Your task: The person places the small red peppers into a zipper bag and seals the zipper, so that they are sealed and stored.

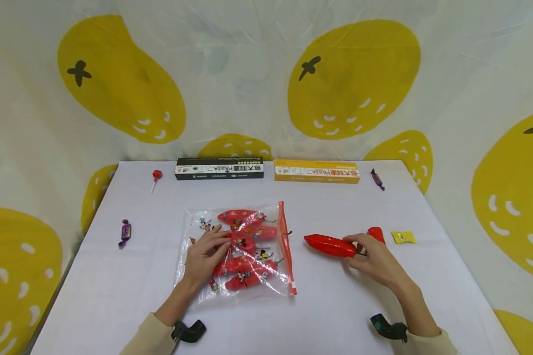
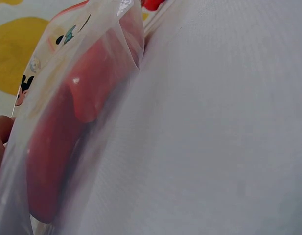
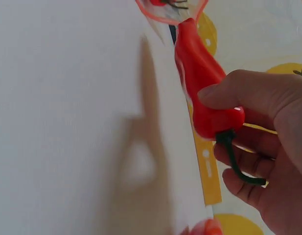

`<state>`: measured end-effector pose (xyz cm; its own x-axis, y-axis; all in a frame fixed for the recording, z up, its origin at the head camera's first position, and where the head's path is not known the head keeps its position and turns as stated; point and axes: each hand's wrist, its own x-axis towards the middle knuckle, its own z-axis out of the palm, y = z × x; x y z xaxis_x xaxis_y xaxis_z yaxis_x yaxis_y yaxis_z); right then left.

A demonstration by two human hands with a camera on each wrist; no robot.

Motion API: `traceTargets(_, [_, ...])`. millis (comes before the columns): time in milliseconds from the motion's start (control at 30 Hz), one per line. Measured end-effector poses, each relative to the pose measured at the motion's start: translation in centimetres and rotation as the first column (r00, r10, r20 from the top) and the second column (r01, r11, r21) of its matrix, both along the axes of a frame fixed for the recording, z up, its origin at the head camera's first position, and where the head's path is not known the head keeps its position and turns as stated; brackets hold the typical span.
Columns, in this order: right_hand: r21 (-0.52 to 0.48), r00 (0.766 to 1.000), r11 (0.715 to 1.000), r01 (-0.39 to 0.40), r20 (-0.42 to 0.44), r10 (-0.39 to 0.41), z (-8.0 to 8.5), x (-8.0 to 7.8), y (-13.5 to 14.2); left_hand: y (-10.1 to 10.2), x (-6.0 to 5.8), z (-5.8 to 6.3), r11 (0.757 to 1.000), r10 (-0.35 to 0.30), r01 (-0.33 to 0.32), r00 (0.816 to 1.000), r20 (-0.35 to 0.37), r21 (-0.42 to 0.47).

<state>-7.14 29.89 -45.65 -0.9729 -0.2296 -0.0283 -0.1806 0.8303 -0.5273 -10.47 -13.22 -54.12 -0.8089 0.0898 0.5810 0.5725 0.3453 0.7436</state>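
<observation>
In the head view, my right hand grips a glossy red chili pepper near its stem end, its tip toward the bag. In the right wrist view the thumb presses on this pepper, and its dark green stem hangs over the fingers. My left hand lies on top of a clear zip bag with a red zip edge and cartoon figures. Several red peppers are inside the bag, partly covered by that hand. Another red pepper shows behind my right hand, mostly hidden.
A black pasta box and a yellow pasta box stand along the back edge. Around the white table lie a red lollipop, purple-wrapped candies and a yellow candy packet. A patterned curtain hangs behind.
</observation>
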Motion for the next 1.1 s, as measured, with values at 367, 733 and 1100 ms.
traceTargets(367, [-0.037,0.984,0.986,-0.162,-0.083,0.159,-0.7,-2.0,-6.3,0.2,0.0,0.0,1.000,-0.012,0.012,1.000,0.019,-0.002])
traceTargets(733, [-0.218,0.939,0.929,-0.299,-0.241,0.246,-2.5,-3.4,-11.3,0.4,0.0,0.1,1.000,0.018,-0.018,0.999,-0.033,0.006])
traceTargets(1100, [-0.238,0.905,0.902,-0.359,-0.324,0.275,-4.4,-4.1,-13.0,1.2,1.1,3.2,0.999,0.024,-0.028,0.992,-0.121,-0.029])
